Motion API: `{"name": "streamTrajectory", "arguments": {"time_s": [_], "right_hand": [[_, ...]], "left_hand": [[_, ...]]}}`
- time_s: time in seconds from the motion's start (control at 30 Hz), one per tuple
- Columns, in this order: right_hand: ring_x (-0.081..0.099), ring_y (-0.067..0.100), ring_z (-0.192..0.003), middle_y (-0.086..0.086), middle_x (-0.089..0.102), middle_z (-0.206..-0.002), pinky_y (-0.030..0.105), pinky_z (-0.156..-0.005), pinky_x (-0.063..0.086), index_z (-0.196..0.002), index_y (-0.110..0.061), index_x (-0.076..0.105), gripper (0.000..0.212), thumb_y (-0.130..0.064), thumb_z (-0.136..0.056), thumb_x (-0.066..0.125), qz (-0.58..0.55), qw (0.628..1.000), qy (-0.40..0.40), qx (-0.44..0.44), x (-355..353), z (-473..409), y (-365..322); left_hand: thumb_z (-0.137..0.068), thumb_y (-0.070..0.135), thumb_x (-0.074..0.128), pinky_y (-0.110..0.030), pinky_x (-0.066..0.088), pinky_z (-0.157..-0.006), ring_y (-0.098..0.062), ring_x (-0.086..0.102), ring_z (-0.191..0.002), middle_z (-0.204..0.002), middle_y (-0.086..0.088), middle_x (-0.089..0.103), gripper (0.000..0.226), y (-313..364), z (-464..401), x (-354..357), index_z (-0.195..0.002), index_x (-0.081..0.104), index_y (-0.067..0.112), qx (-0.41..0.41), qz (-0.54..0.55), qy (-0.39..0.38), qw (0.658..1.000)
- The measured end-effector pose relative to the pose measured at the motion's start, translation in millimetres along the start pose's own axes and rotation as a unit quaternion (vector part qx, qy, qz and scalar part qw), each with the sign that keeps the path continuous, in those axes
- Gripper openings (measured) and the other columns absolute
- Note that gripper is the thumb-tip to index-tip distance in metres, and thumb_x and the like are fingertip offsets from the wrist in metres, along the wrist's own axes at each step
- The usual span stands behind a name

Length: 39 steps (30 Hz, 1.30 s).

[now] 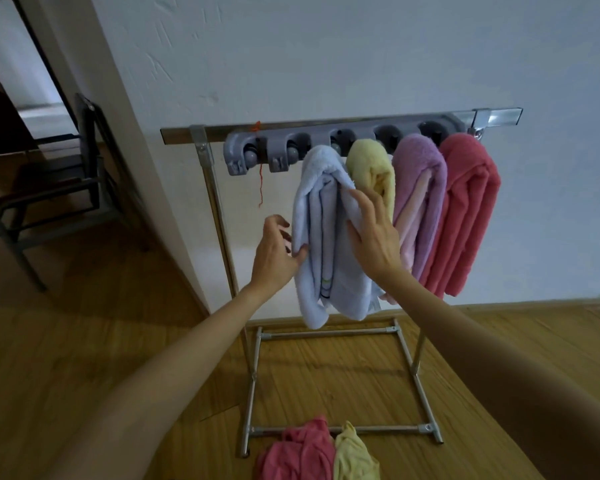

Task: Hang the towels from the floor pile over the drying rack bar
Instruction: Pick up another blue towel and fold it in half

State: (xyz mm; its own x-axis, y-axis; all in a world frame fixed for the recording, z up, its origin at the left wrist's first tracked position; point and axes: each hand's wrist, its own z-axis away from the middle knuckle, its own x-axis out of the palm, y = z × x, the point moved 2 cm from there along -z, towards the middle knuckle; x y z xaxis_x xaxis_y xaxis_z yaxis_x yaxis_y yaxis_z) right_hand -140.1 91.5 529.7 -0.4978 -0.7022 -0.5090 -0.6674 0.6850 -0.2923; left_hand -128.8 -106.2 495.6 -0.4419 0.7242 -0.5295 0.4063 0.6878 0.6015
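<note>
A metal drying rack bar runs across in front of the white wall. Over it hang a light blue towel, a yellow towel, a purple towel and a red towel. My left hand pinches the blue towel's left edge between thumb and fingers. My right hand lies flat with spread fingers against the blue towel's right fold. On the floor at the bottom lie a red towel and a yellow towel by the rack's base.
A grey holder strip with round clips is mounted on the bar, with an orange thread dangling. The rack's base frame sits on the wooden floor. A dark chair stands at the left by a doorway.
</note>
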Motion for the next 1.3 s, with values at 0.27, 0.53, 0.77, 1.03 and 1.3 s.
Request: {"name": "streamTrajectory", "arguments": {"time_s": [0.27, 0.53, 0.77, 1.03, 1.3], "right_hand": [[0.054, 0.025, -0.062, 0.008, 0.051, -0.101, 0.037, -0.049, 0.046, -0.09, -0.007, 0.053, 0.02, -0.025, -0.087, 0.062, 0.024, 0.981, 0.003, 0.191, 11, 23, 10], [0.047, 0.016, -0.059, 0.001, 0.052, -0.083, 0.02, -0.046, 0.024, -0.085, -0.007, 0.053, 0.016, -0.02, -0.087, 0.062, 0.034, 0.982, -0.007, 0.184, 10, 29, 10], [0.051, 0.022, -0.053, 0.004, 0.054, -0.068, 0.028, -0.042, 0.034, -0.092, -0.006, 0.047, 0.012, -0.016, -0.09, 0.053, 0.01, 0.98, -0.019, 0.196, 4, 35, 8], [0.053, 0.016, -0.067, 0.003, 0.06, -0.082, 0.007, -0.056, 0.036, -0.1, -0.001, 0.051, 0.021, -0.012, -0.087, 0.063, -0.091, 0.966, -0.005, 0.243, 2, 42, 13], [0.032, 0.007, -0.043, -0.009, 0.035, -0.048, 0.02, -0.045, 0.022, -0.06, -0.017, 0.037, 0.037, -0.013, -0.083, 0.065, -0.13, 0.954, -0.118, 0.243, 28, 56, -10]], "left_hand": [[-0.09, 0.027, 0.06, -0.021, 0.042, -0.053, -0.022, 0.061, -0.067, -0.072, -0.006, 0.061, 0.025, -44, -13, -7, -0.077, 0.059, 0.007, -0.135, -0.09, -0.068, 0.984], [-0.091, 0.033, 0.057, -0.026, 0.044, -0.062, -0.019, 0.06, -0.075, -0.082, -0.004, 0.063, 0.022, -42, -10, 16, -0.084, 0.057, 0.011, -0.169, -0.035, -0.126, 0.977], [-0.079, 0.03, 0.069, -0.027, 0.054, -0.078, -0.018, 0.064, -0.094, -0.099, 0.002, 0.065, 0.04, -10, 3, 36, -0.114, 0.055, 0.014, -0.148, 0.108, -0.173, 0.968], [-0.081, 0.045, 0.067, -0.027, 0.045, -0.059, -0.019, 0.06, -0.067, -0.08, -0.002, 0.065, 0.04, 17, 0, 44, -0.1, 0.058, 0.011, -0.125, -0.072, -0.062, 0.988], [-0.086, 0.023, 0.062, -0.028, 0.039, -0.055, -0.03, 0.065, -0.075, -0.084, -0.013, 0.067, 0.02, -19, -9, 11, -0.086, 0.061, 0.003, -0.152, -0.133, -0.021, 0.979]]}}
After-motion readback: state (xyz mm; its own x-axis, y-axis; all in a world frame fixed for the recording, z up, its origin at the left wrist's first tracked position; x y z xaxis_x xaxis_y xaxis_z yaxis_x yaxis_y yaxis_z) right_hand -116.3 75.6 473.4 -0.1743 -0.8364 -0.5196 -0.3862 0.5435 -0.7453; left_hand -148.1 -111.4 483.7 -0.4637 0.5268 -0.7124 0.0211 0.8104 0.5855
